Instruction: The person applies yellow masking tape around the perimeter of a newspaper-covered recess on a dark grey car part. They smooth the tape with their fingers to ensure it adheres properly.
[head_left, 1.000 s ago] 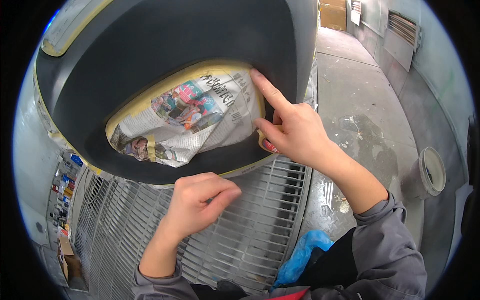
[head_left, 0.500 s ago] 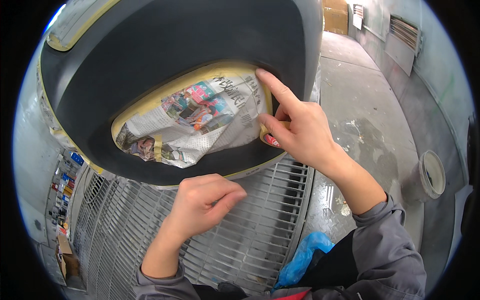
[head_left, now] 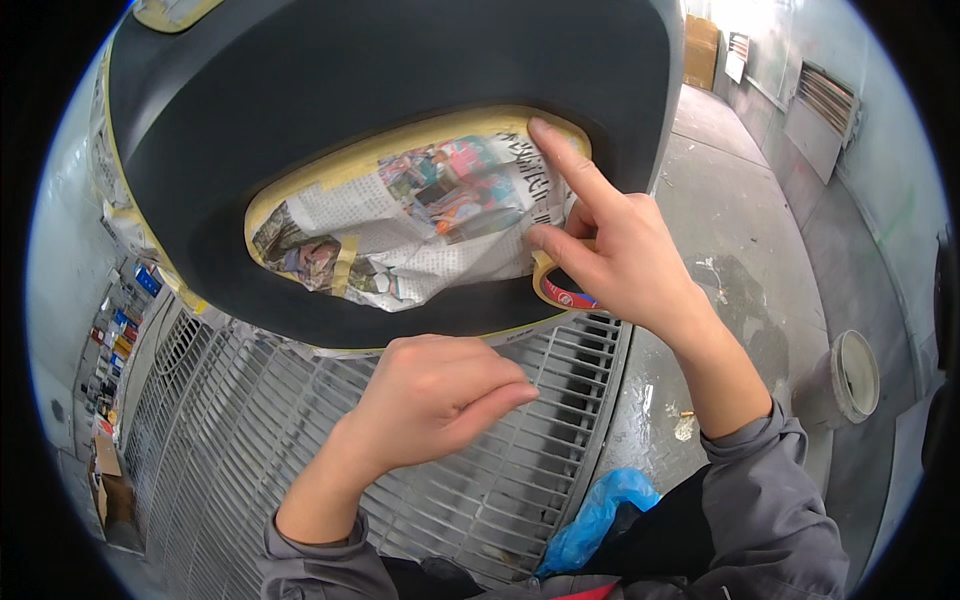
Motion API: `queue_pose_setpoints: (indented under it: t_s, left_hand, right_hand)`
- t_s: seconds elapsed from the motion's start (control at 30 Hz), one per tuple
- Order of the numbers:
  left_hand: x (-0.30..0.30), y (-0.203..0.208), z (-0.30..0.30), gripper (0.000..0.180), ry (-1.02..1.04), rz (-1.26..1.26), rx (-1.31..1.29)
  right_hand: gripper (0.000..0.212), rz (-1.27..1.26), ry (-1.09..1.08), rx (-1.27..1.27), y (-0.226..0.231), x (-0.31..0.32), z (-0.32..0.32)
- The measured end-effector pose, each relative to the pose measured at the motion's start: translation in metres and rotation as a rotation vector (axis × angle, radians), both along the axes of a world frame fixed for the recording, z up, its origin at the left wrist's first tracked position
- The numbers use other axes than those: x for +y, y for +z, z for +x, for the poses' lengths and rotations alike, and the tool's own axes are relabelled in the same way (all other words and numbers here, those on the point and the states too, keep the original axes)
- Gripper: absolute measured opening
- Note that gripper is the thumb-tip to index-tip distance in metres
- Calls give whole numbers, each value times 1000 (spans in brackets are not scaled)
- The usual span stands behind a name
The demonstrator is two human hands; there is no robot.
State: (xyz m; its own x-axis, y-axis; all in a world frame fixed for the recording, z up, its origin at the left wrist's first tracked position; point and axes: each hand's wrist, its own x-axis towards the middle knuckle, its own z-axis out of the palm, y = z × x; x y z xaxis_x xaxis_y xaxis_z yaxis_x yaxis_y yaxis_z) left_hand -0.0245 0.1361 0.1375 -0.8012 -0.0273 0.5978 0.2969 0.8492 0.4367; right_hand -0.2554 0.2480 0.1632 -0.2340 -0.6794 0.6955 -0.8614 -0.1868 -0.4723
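Observation:
Crumpled newspaper (head_left: pixel 410 225) covers an oval opening in a dark, curved panel (head_left: pixel 400 70). Yellow masking tape (head_left: pixel 375 150) runs along the sheet's edge. My right hand (head_left: pixel 630 255) has its index finger stretched onto the taped upper right part of the paper. Its thumb lies against the lower right part, and a roll of masking tape (head_left: pixel 568 290) with a red and blue core hangs in the grip below the palm. Below the panel's lower edge my left hand (head_left: pixel 440 400) is closed, apart from the paper. Its curled fingertips are hidden, so anything inside cannot be seen.
A metal grating (head_left: pixel 270 440) lies beneath the panel. To the right stands a pale bucket (head_left: pixel 850 375) by the wall. A blue plastic bag (head_left: pixel 605 515) is near my legs. An open cardboard box (head_left: pixel 115 490) and several small containers (head_left: pixel 115 345) line the left side.
The view has shifted, so the panel appears higher and farther right. My right hand stays on the paper with the tape roll. My left hand has moved slightly right, its thumb closer to the fingers.

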Motion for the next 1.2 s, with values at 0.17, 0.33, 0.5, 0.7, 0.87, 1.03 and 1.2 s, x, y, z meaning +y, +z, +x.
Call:
queue_pose_setpoints:
  t_s: [0.17,0.33,0.5,0.7,0.87,1.03,1.2]
  left_hand:
    - [-4,3,12,10,12,-25,6]
    - [-7,5,22,7,-12,-28,-23]
    - [-11,10,31,7,-24,-33,13]
    - [-9,20,43,9,-45,-38,68]
    - [-11,26,58,11,-54,-47,145]
    - [-16,19,68,14,-63,-61,174]
    - [-21,17,77,13,-61,-58,161]
  right_hand:
    - [87,12,-105,116,12,-7,9]
    - [89,117,-236,216,27,-3,22]
    - [95,154,-315,410,37,-3,38]
    - [93,215,-315,520,53,-14,69]
    - [94,213,-253,580,55,-34,90]
    - [94,278,-161,559,55,-55,116]
    - [91,238,-96,537,51,-70,120]
